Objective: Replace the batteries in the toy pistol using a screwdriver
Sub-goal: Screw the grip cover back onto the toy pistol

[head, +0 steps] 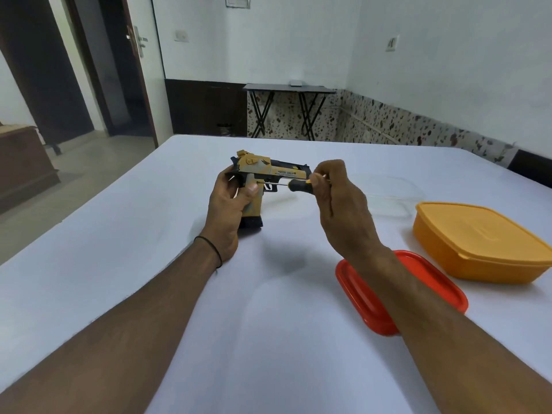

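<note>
Head view: scuffed yellow-and-black toy pistol (263, 174), screwdriver (286, 184) tip at grip.

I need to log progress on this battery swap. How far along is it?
Probably early. Done: the toy pistol is steadied in the left hand. In hand: the right hand holds the screwdriver, tip at a screw on the grip. Left: the grip looks closed and no batteries show, so opening, swapping and refastening seem to remain, though one picture cannot rule out that this is the final tightening.
</note>
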